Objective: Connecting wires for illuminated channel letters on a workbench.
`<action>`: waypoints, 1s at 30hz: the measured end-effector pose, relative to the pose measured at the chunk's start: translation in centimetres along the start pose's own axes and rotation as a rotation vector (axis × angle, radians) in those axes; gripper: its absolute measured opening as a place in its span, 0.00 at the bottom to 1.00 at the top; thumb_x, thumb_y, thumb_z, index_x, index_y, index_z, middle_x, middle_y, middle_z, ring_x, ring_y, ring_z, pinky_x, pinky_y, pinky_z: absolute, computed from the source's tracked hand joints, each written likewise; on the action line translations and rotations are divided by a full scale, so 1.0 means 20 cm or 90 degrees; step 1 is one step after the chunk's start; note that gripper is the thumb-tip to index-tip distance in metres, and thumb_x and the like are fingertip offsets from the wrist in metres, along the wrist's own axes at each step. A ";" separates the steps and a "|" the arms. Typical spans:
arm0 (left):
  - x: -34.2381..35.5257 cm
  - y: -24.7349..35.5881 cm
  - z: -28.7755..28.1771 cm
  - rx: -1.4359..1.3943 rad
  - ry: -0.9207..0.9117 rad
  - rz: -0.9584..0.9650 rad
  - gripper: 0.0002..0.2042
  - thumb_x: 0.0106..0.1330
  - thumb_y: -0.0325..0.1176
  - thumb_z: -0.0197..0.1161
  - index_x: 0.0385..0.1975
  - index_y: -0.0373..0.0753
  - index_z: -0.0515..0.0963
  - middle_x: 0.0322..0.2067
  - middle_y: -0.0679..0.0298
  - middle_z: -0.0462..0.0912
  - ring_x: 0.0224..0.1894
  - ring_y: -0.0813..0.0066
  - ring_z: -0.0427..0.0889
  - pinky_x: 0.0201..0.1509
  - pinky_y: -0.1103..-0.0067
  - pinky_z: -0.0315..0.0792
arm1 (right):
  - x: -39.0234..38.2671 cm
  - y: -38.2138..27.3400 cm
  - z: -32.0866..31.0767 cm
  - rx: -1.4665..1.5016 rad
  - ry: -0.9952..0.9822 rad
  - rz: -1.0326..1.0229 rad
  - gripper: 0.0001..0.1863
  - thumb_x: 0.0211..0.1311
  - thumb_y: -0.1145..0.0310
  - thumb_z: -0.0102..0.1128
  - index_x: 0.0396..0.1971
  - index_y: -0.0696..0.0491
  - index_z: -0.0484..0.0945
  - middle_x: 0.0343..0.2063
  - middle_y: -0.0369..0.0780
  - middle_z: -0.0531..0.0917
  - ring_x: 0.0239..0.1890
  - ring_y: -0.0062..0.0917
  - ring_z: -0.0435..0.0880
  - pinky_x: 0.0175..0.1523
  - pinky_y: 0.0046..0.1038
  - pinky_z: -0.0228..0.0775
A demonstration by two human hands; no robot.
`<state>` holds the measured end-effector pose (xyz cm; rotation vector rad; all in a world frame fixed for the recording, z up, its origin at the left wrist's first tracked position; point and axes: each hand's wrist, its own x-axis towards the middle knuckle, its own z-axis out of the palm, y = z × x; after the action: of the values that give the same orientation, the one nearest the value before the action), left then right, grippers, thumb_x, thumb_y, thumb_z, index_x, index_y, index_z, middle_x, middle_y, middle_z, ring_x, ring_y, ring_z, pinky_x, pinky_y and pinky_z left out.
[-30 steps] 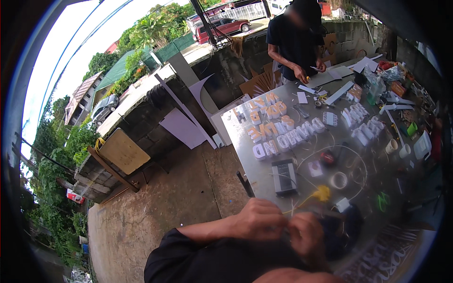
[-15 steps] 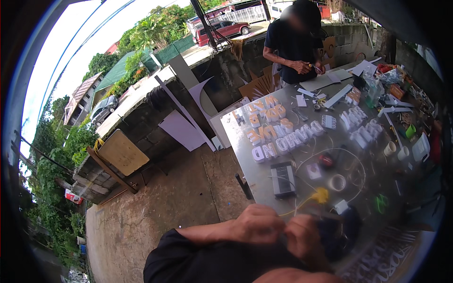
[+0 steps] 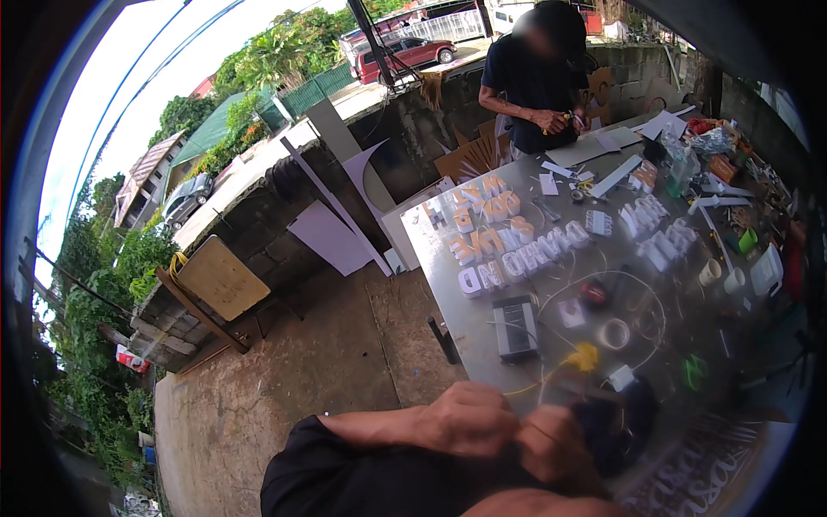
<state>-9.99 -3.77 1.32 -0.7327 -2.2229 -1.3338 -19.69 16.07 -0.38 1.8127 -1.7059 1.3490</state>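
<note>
My left hand [image 3: 469, 420] and my right hand [image 3: 554, 441] meet knuckle to knuckle at the table's near edge, both with fingers closed. A thin pale wire [image 3: 541, 396] runs down to the fingers of my right hand, which appear to pinch it. Whatever my left fingers hold is hidden behind the knuckles. Just beyond lies a yellow wire bundle [image 3: 583, 357], one strand trailing toward my hands. A dark box-shaped unit with a silver face [image 3: 515, 329] rests left of it. Close to my right hand sit a small white block [image 3: 620, 377] and dark blue cloth [image 3: 616, 422].
The metal table [image 3: 469, 345] carries rows of white block letters [image 3: 521, 263], a tape roll [image 3: 614, 333], a red round object [image 3: 593, 294] and scraps. Across it stands a co-worker [image 3: 534, 82] holding a yellow-handled tool. White panels [image 3: 332, 237] lean on the block wall; cut lettering [image 3: 702, 470] lies near right.
My hands stay together, turning slightly; my right knuckles show more clearly now. The co-worker's hands have shifted a little, showing more of the yellow-handled tool.
</note>
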 end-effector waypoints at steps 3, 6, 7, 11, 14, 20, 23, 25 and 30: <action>0.01 0.00 0.00 -0.004 -0.006 -0.005 0.04 0.63 0.20 0.65 0.36 0.29 0.80 0.27 0.55 0.83 0.28 0.59 0.84 0.31 0.71 0.77 | -0.01 0.00 0.00 -0.011 -0.012 -0.012 0.11 0.58 0.78 0.64 0.41 0.57 0.78 0.40 0.42 0.80 0.40 0.33 0.83 0.45 0.30 0.81; 0.01 0.01 0.00 -0.013 -0.010 -0.008 0.04 0.63 0.20 0.66 0.36 0.29 0.80 0.27 0.55 0.83 0.28 0.59 0.84 0.32 0.71 0.77 | -0.01 0.01 0.00 -0.025 -0.007 -0.022 0.10 0.59 0.76 0.64 0.41 0.56 0.78 0.40 0.41 0.80 0.40 0.33 0.84 0.45 0.30 0.81; 0.01 0.01 0.00 -0.016 -0.013 -0.011 0.04 0.63 0.20 0.66 0.36 0.29 0.80 0.27 0.55 0.83 0.28 0.59 0.84 0.32 0.71 0.77 | -0.02 0.01 0.00 -0.025 -0.010 -0.022 0.10 0.59 0.76 0.64 0.41 0.56 0.78 0.40 0.41 0.80 0.40 0.33 0.84 0.45 0.30 0.81; -0.01 0.00 0.01 -0.013 -0.008 -0.026 0.04 0.63 0.20 0.66 0.36 0.30 0.80 0.28 0.55 0.84 0.28 0.59 0.84 0.31 0.71 0.77 | -0.01 0.01 -0.02 -0.033 -0.019 -0.027 0.11 0.59 0.75 0.65 0.42 0.57 0.78 0.40 0.41 0.81 0.40 0.33 0.84 0.45 0.30 0.82; 0.00 0.00 0.02 -0.016 -0.014 -0.034 0.05 0.62 0.20 0.66 0.36 0.30 0.80 0.29 0.55 0.84 0.29 0.60 0.84 0.31 0.71 0.76 | -0.02 0.02 -0.02 -0.039 -0.033 -0.022 0.11 0.58 0.75 0.65 0.41 0.56 0.78 0.40 0.41 0.81 0.41 0.33 0.84 0.45 0.30 0.82; 0.01 -0.02 0.01 -0.025 -0.030 -0.086 0.05 0.61 0.20 0.66 0.36 0.31 0.81 0.30 0.56 0.84 0.30 0.60 0.85 0.32 0.72 0.76 | -0.04 0.05 0.00 -0.029 -0.006 -0.009 0.11 0.56 0.77 0.67 0.39 0.55 0.79 0.39 0.41 0.81 0.39 0.33 0.84 0.45 0.31 0.81; 0.03 -0.01 0.00 -0.076 0.005 -0.105 0.05 0.62 0.21 0.66 0.37 0.32 0.81 0.30 0.57 0.85 0.31 0.62 0.86 0.33 0.73 0.77 | -0.03 0.03 0.06 0.078 0.110 0.068 0.11 0.55 0.79 0.69 0.38 0.54 0.80 0.39 0.41 0.81 0.38 0.34 0.84 0.43 0.31 0.81; 0.07 -0.01 0.02 -0.067 0.016 -0.091 0.06 0.61 0.22 0.66 0.37 0.32 0.81 0.31 0.56 0.85 0.32 0.62 0.87 0.34 0.73 0.78 | -0.03 0.04 0.05 0.097 0.145 0.087 0.12 0.55 0.79 0.70 0.38 0.53 0.80 0.39 0.41 0.82 0.38 0.34 0.84 0.42 0.31 0.81; 0.07 -0.02 -0.02 -0.066 0.015 -0.100 0.08 0.58 0.20 0.67 0.37 0.33 0.82 0.30 0.57 0.84 0.30 0.60 0.86 0.33 0.71 0.77 | 0.02 0.02 0.05 0.117 0.143 0.128 0.11 0.56 0.79 0.71 0.37 0.53 0.80 0.37 0.42 0.83 0.37 0.34 0.86 0.40 0.31 0.80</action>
<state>-11.21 -3.97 2.14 -0.5834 -2.2451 -1.5352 -19.74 14.99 -0.85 1.5389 -1.7268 1.7707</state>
